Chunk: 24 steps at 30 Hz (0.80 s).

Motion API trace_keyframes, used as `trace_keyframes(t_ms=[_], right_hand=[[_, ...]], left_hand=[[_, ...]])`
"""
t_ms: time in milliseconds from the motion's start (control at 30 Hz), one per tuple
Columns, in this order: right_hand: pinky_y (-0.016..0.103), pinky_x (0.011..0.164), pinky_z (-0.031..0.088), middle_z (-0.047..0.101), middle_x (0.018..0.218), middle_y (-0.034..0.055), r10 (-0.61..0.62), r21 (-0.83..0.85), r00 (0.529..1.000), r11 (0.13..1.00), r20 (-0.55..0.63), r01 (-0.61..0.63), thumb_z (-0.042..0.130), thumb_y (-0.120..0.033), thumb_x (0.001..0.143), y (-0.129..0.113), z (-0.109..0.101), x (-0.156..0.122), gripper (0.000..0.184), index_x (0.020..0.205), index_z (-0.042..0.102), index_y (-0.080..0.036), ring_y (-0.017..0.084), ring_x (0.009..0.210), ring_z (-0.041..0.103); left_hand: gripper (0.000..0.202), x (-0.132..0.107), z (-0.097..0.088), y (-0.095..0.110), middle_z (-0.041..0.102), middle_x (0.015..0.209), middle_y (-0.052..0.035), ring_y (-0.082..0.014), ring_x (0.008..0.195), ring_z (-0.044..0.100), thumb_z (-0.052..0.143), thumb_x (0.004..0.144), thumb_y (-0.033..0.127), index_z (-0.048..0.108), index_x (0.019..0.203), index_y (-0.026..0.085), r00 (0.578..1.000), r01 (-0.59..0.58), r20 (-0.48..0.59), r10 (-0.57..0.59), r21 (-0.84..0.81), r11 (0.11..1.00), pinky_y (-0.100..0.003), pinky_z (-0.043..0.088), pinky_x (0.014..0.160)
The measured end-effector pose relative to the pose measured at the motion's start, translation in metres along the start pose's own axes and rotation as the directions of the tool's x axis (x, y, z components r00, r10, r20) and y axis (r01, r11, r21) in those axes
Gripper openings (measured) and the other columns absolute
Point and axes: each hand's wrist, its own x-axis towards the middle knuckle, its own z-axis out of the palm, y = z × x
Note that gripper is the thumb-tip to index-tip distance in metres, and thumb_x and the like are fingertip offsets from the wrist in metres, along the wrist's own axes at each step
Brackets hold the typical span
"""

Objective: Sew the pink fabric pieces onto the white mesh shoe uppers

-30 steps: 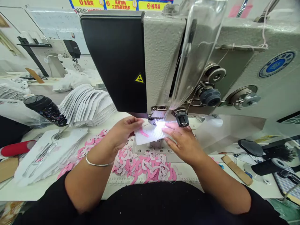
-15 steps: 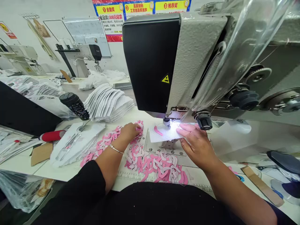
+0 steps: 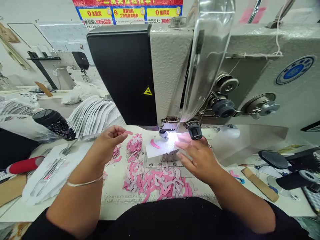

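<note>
Item: sewing station, seen from the head camera.

- Left hand (image 3: 108, 141): fingertips pinched together on a single pink piece (image 3: 128, 132), lifted just above the table (image 3: 117, 200), left of the needle.
- Right hand (image 3: 197, 156): fingers flat and spread, closed on nothing, pressing the right edge of the white mesh panel (image 3: 162, 148).
- White mesh panel: lay under the presser foot (image 3: 163, 133) of the sewing machine (image 3: 170, 66), lit by its lamp. A pink strip (image 3: 155, 145) already lay on its left part.
- Step, as judged: fetching a further pink piece while the panel was held in place. The next move would call for exact placing beside the foot, with the panel kept from shifting.
- Surroundings: a heap of pink and white cut pieces (image 3: 155, 178) near the body, a fanned stack of white panels (image 3: 95, 115) far left, a dark bottle (image 3: 55, 123) beside it.
- Obstructions: the machine head overhung the work, and a black knob (image 3: 195, 130) sat close above the right fingers.
</note>
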Motion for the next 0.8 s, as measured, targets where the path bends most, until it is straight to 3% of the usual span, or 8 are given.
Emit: trace_keyframes(t_ms=[100,233,367,433,500,600,667,800], right_hand=[[0.042,0.1,0.04,0.07,0.108,0.0071,-0.074,0.122,0.993,0.989,-0.091,0.085,0.059,-0.032,0.095,-0.016,-0.005,0.003,0.019,0.11,0.065,-0.02,0.022,0.106,0.062],[0.036,0.086,0.044,0.07,0.086,0.003,-0.123,0.333,0.988,0.931,-0.097,0.149,0.055,-0.028,0.098,-0.036,-0.006,0.008,0.014,0.093,0.063,-0.019,0.018,0.087,0.062],[0.033,0.076,0.043,0.064,0.073,0.0009,-0.121,0.373,0.988,0.916,-0.1,0.15,0.043,-0.032,0.103,-0.043,-0.003,0.009,0.031,0.08,0.058,-0.019,0.015,0.072,0.056],[0.032,0.075,0.043,0.063,0.071,0.0001,-0.118,0.373,0.983,0.914,-0.138,0.162,0.041,-0.037,0.104,-0.041,-0.003,0.008,0.034,0.079,0.057,-0.02,0.014,0.07,0.055],[0.031,0.074,0.045,0.064,0.074,0.0011,-0.108,0.387,0.98,0.907,-0.166,0.166,0.046,-0.044,0.102,-0.036,-0.006,0.007,0.032,0.084,0.057,-0.02,0.015,0.072,0.057],[0.03,0.07,0.046,0.065,0.081,0.0038,-0.098,0.397,0.991,0.909,-0.09,0.126,0.051,-0.045,0.098,-0.03,-0.011,0.006,0.027,0.093,0.058,-0.019,0.016,0.075,0.057],[0.029,0.065,0.044,0.063,0.078,0.0031,-0.105,0.392,0.994,0.913,-0.032,0.109,0.049,-0.032,0.099,-0.029,-0.012,0.006,0.019,0.089,0.058,-0.019,0.015,0.071,0.055],[0.028,0.064,0.043,0.062,0.072,0.0011,-0.164,0.39,0.985,0.905,-0.053,0.172,0.05,-0.022,0.098,-0.029,-0.011,0.01,0.017,0.083,0.059,-0.018,0.014,0.068,0.053]], left_hand=[[0.03,-0.037,0.021,0.03,0.063,0.081,-0.0011,-0.0112,0.068,0.053,0.081,0.072,0.036,0.067,0.093,0.02,0.991,-0.087,0.085,0.1,-0.135,0.987,-0.021,0.041,0.059],[0.022,-0.082,0.062,0.056,0.059,0.068,0.0009,-0.0106,0.058,0.049,0.075,0.079,0.039,0.065,0.082,0.02,0.922,-0.084,0.383,0.064,0.037,0.996,-0.022,0.037,0.052],[0.02,-0.098,0.086,0.065,0.059,0.063,0.0017,-0.0119,0.058,0.049,0.067,0.085,0.038,0.063,0.075,0.021,0.846,-0.182,0.533,0.032,0.231,0.956,-0.023,0.036,0.053],[0.022,-0.097,0.089,0.067,0.061,0.067,0.0001,-0.0136,0.063,0.053,0.066,0.084,0.038,0.063,0.069,0.021,0.832,-0.292,0.546,0.101,0.276,0.916,-0.025,0.038,0.057],[0.023,-0.094,0.088,0.068,0.062,0.072,-0.0016,-0.0153,0.067,0.054,0.069,0.081,0.04,0.065,0.068,0.022,0.857,-0.335,0.49,0.161,0.292,0.896,-0.026,0.04,0.061],[0.025,-0.092,0.084,0.066,0.059,0.068,-0.0002,-0.0139,0.06,0.05,0.072,0.078,0.046,0.065,0.076,0.023,0.909,-0.169,0.412,0.067,0.215,0.962,-0.025,0.039,0.054],[0.028,-0.093,0.083,0.065,0.054,0.063,0.0025,-0.0116,0.054,0.045,0.072,0.079,0.049,0.061,0.079,0.023,0.899,-0.05,0.437,-0.02,0.148,0.988,-0.023,0.035,0.049],[0.029,-0.096,0.086,0.065,0.054,0.061,0.0027,-0.0099,0.053,0.043,0.072,0.08,0.049,0.063,0.077,0.021,0.887,-0.081,0.461,-0.017,0.193,0.978,-0.022,0.032,0.048]])
